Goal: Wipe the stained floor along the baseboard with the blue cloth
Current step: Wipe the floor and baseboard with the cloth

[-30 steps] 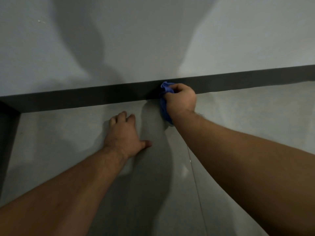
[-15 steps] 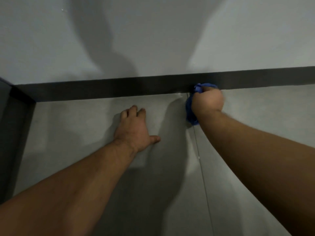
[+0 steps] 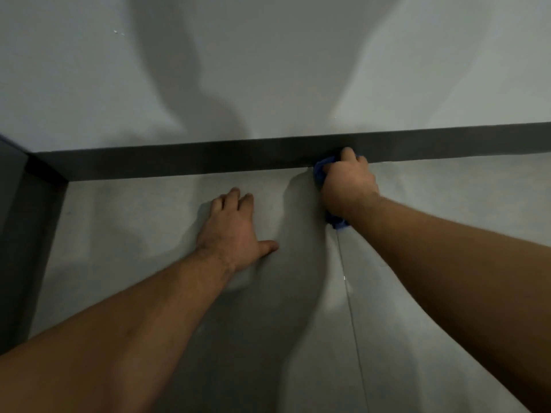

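My right hand [image 3: 347, 183] is closed on the blue cloth [image 3: 319, 172] and presses it onto the grey floor [image 3: 134, 216] right at the foot of the dark baseboard [image 3: 185, 158]. Only blue edges of the cloth show, at the fingers and under the wrist [image 3: 337, 222]. My left hand [image 3: 231, 231] lies flat on the floor to the left of it, palm down, fingers spread toward the baseboard, holding nothing. No stain is plainly visible in the dim light.
A pale grey wall [image 3: 268, 70] rises above the baseboard. A dark vertical panel [image 3: 18, 234] closes the corner at the left. A thin floor joint [image 3: 350, 308] runs from under my right wrist toward me.
My right hand has slid the cloth to the right along the baseboard. The view has shifted, bringing the left corner into sight. My left hand stays planted on the floor.
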`<state>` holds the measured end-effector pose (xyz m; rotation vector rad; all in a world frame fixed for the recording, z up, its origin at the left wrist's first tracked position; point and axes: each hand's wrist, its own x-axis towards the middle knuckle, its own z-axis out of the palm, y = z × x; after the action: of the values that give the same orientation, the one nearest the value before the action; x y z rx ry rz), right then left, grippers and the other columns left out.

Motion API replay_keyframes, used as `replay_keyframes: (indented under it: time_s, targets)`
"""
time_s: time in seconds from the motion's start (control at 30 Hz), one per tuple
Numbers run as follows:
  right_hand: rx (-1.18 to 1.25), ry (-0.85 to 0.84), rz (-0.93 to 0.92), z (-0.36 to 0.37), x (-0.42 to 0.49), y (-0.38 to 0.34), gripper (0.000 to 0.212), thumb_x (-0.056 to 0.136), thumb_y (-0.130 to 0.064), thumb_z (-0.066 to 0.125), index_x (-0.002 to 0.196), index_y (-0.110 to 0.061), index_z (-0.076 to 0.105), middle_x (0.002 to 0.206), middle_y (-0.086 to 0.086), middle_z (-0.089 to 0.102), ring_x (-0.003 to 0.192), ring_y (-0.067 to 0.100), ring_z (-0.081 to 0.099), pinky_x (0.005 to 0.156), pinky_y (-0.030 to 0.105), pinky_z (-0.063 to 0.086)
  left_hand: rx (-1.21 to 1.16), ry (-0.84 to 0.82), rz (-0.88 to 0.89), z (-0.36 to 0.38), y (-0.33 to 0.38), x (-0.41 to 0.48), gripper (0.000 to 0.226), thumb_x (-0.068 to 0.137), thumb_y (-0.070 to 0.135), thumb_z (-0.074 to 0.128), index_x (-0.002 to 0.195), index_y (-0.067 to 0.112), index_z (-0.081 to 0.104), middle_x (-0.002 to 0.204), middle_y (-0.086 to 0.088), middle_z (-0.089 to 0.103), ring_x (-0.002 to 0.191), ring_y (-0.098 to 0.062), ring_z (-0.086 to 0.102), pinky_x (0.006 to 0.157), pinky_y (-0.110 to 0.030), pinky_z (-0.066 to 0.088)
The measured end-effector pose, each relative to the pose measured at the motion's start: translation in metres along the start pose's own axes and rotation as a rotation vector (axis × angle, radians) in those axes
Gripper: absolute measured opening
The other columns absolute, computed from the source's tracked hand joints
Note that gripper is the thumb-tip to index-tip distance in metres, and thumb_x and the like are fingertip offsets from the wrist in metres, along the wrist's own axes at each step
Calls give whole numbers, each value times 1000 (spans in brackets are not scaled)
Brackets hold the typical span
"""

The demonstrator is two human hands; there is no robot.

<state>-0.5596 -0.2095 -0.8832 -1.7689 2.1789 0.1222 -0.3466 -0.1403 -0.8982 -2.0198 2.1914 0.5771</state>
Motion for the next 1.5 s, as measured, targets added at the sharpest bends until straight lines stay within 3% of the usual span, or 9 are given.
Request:
replay_keyframes:
  time_s: [0.23, 0.33, 0.43, 0.63, 1.0, 1.13, 1.27, 1.33, 1.5]
  targets:
    - [80, 453, -339, -1, -37, 4, 28, 91, -34, 59, 110, -23, 76, 106, 8, 61, 102, 34, 52, 80, 39, 48, -124, 263, 13, 19, -49, -16, 82, 84, 73, 40, 145, 18, 44, 158, -11, 31, 144, -34, 28, 116, -55, 30]
    - [233, 193, -493, 27, -49, -34, 36, 99, -36, 54, 132, -26, 64, 130, 4, 60, 122, 29, 50, 102, 41, 43, -94, 290, 73, 34, -64, -25, 77, 88, 67, 42, 144, 15, 43, 153, -14, 37, 142, -33, 32, 118, -56, 25]
    - [183, -131, -567, 62, -47, -72, 50, 106, -39, 40, 154, -26, 38, 162, 0, 34, 151, 26, 22, 121, 46, 19, -76, 316, 143, 40, -70, -25, 74, 88, 62, 46, 144, 13, 44, 149, -14, 42, 139, -33, 37, 120, -55, 22]
    - [-83, -128, -670, 73, -15, -72, 62, 104, -55, 25, 161, -36, 6, 170, -9, 4, 156, 19, 1, 125, 46, 3, -34, 293, 154, 41, -75, -19, 74, 86, 65, 48, 143, 19, 42, 151, -10, 39, 142, -30, 33, 121, -53, 19]
    - [-71, 52, -387, 47, -4, 36, 57, 103, -41, 36, 158, -33, 26, 165, -8, 29, 149, 26, 26, 121, 50, 23, -75, 294, 175, 41, -79, -21, 73, 85, 64, 50, 142, 19, 46, 153, -7, 38, 143, -29, 32, 120, -55, 21]
    - [323, 185, -237, 24, -3, 80, 47, 94, -4, 55, 139, -17, 60, 141, 6, 60, 127, 27, 53, 113, 26, 31, -96, 310, 183, 40, -78, -21, 73, 83, 63, 54, 140, 17, 50, 151, -7, 40, 141, -30, 35, 118, -54, 24]
    - [621, 354, 27, 11, -10, 104, 36, 102, -22, 47, 135, -26, 62, 118, -10, 60, 107, 8, 53, 98, 24, 37, -140, 298, 172, 38, -76, -21, 74, 80, 63, 59, 139, 18, 51, 150, -6, 40, 138, -30, 35, 115, -52, 32]
    - [584, 431, 110, 13, -6, 108, 34, 102, -26, 47, 130, -19, 64, 122, -3, 64, 111, 17, 58, 100, 29, 43, -151, 281, 144, 37, -75, -21, 76, 78, 65, 58, 140, 21, 49, 150, -4, 39, 137, -29, 34, 113, -45, 36]
    - [153, 209, 3, 32, 5, 64, 39, 98, -17, 47, 135, -12, 59, 141, 16, 54, 129, 37, 46, 108, 42, 34, -170, 282, 115, 33, -69, -20, 79, 73, 64, 58, 136, 18, 52, 148, -6, 42, 135, -31, 36, 110, -45, 39]
